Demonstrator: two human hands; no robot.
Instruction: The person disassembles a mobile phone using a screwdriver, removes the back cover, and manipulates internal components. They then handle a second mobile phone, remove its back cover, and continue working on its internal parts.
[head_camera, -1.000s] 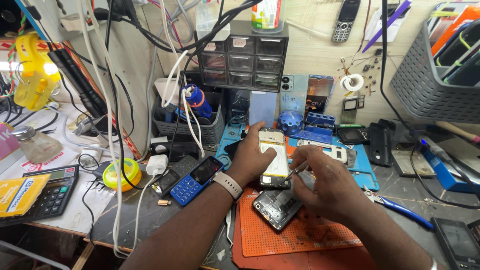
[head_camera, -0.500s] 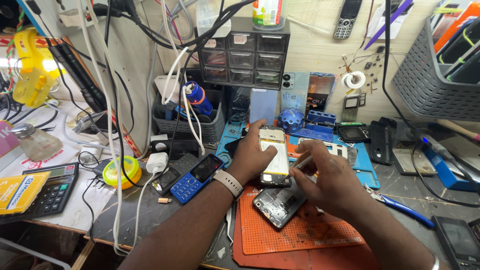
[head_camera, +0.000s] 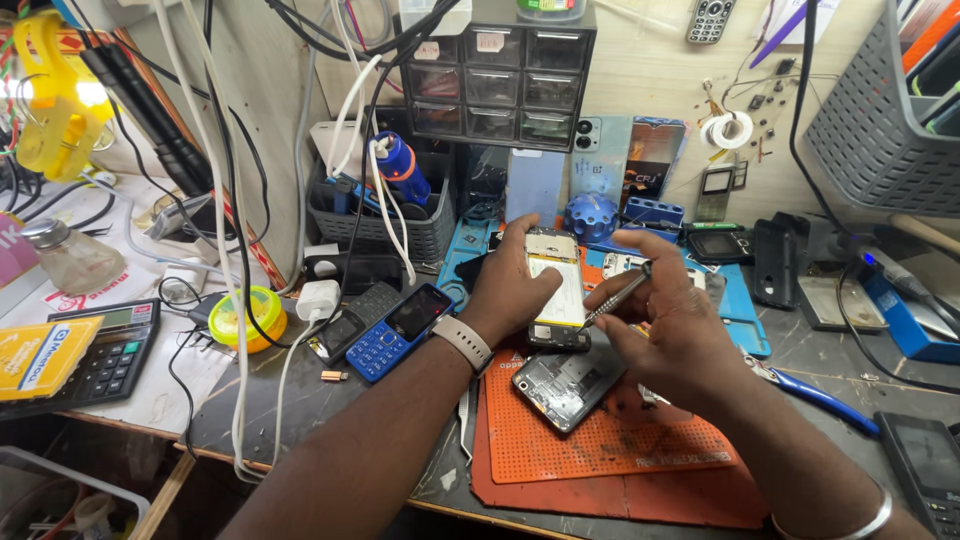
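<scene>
While clamped around an opened phone (head_camera: 556, 290), left hand (head_camera: 512, 290) grip holding it tilted above the counter (head_camera: 300, 400). Right hand (head_camera: 668, 325) grip pinched narrow on a thin metal tool (head_camera: 612, 298), tip touching phone's lower edge. Just below: detached phone back (head_camera: 566, 385) on orange mat (head_camera: 600, 450). Left of grip: blue keypad phone (head_camera: 398, 332).

The right hand (head_camera: 672, 325) has brought its screwdriver (head_camera: 612, 298) onto the opened phone (head_camera: 556, 290).
</scene>
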